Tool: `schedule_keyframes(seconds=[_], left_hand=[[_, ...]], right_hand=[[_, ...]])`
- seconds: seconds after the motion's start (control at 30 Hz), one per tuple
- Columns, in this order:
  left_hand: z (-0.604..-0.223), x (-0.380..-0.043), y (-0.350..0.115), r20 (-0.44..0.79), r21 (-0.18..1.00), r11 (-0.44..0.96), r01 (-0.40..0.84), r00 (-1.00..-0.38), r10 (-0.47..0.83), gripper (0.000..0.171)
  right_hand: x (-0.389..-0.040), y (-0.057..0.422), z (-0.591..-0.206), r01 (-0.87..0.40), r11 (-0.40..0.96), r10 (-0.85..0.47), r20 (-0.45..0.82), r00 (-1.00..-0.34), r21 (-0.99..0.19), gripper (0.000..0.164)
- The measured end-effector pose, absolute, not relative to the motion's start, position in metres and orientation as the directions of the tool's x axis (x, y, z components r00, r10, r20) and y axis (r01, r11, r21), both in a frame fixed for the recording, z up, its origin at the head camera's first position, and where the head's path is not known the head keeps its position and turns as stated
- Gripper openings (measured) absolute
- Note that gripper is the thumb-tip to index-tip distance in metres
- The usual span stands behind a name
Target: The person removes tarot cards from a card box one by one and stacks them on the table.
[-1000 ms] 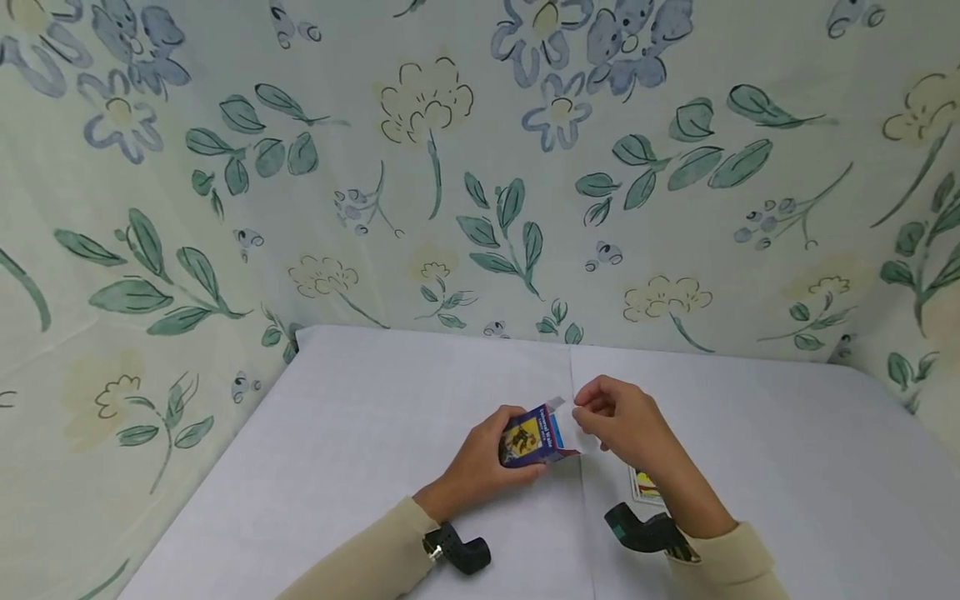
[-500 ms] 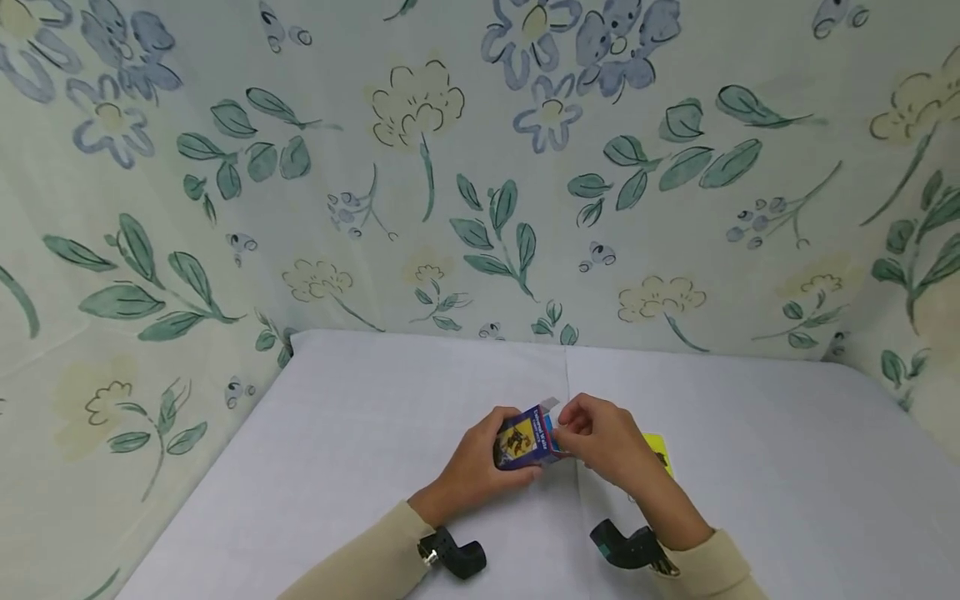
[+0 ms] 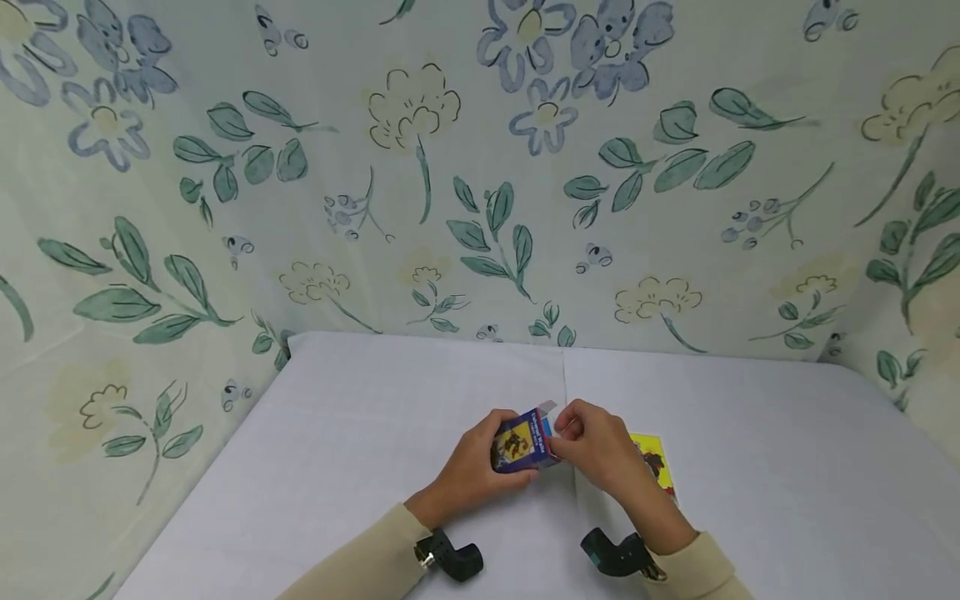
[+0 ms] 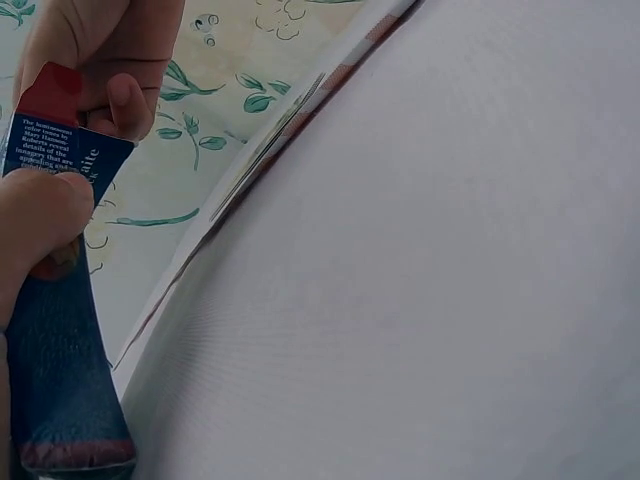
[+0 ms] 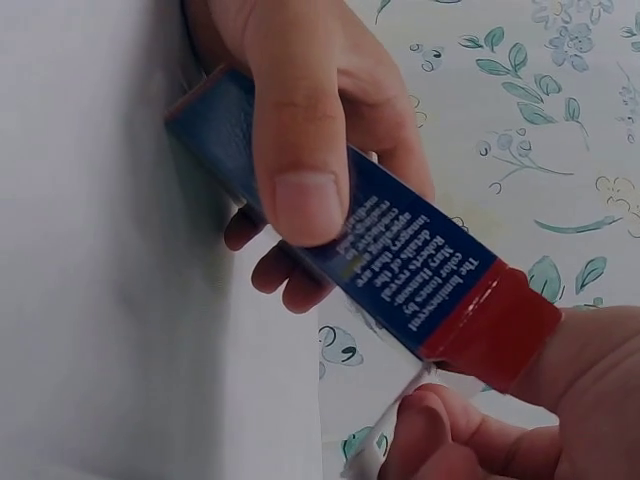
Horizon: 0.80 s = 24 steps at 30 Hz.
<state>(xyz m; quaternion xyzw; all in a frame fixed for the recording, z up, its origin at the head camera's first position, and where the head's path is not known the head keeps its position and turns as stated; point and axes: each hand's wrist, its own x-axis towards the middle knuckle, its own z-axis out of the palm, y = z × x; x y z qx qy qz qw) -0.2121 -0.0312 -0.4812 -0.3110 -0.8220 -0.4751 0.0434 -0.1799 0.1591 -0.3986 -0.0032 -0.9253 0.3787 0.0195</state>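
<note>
Head view: one blue box (image 3: pixel 516 443), gripped in left hand (image 3: pixel 467 463); right hand (image 3: pixel 597 444), at box's open end, whether pinching cannot be told; yellow card (image 3: pixel 657 457), right of box, partly hidden.

Head view: high, facing twelve o'clock, tilted down. Wrist views: close in. All share the blue box (image 5: pixel 415 255).
</note>
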Motion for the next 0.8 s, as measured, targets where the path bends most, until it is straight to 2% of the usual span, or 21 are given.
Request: schedule_keyframes(seconds=[0.8], left_hand=[[-0.481,-0.211,-0.032,0.366,0.745,0.362,0.561,-0.797,0.481,0.071]], right_hand=[[-0.182,0.175,-0.389,0.035,0.681,0.024,-0.025,-0.999,-0.732,0.025]])
